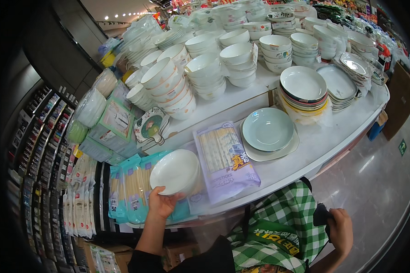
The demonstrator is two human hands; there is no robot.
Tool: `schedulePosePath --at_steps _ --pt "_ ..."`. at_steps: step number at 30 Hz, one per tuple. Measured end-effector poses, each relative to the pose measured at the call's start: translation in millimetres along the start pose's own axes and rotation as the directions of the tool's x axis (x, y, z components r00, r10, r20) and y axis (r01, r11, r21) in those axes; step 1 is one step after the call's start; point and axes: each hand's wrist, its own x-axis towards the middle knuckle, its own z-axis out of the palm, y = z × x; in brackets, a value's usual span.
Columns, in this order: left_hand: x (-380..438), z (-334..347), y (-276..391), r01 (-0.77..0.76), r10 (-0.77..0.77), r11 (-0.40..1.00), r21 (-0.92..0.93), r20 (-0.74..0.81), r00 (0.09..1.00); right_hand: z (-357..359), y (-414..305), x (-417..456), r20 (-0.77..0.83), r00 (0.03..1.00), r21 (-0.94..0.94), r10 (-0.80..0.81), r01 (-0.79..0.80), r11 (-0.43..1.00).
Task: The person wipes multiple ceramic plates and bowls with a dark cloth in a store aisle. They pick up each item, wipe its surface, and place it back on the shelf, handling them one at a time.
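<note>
My left hand (163, 203) grips the near rim of a white ceramic bowl (175, 171), thumb inside, above packs of disposable chopsticks (133, 187) in teal wrapping. Right of the bowl lies a purple pack of chopsticks (225, 160). Beyond that, a pale green-blue plate (268, 129) rests on a white squarish dish (290, 150). My right hand (340, 228) is away from the table, beside the green checked apron (287, 211), closed on a dark cloth (321, 215).
Stacked bowls (205, 73) crowd the raised part of the white display table (328, 136). Round plates (303, 83) and square plates (337, 82) are piled at the right. Boxes (114, 119) stand at the left, near shelves (44, 150) of small goods. Cardboard boxes (123, 256) sit below the table.
</note>
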Motion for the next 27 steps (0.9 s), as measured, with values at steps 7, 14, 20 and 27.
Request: schedulePosePath --at_steps 7,14,20,27 --pt "6.7 -6.8 -2.1 0.028 -0.022 0.998 0.064 -0.084 0.996 -0.2 3.0 4.6 0.014 1.0 0.007 -0.006 0.006 1.0" --pt "-0.5 0.3 7.1 0.067 0.097 0.835 0.546 -0.267 0.959 2.9 9.8 2.9 -0.002 1.0 0.04 -0.005 0.005 0.999" --pt "3.7 -13.6 -9.2 -0.122 0.414 0.674 0.728 -0.235 0.879 2.9 15.7 1.4 0.005 1.0 0.041 -0.001 0.001 0.999" --pt "2.7 -8.9 -11.3 -0.112 0.486 0.503 0.857 -0.173 0.856 1.6 18.5 -1.5 -0.014 1.0 0.047 0.02 -0.02 0.999"
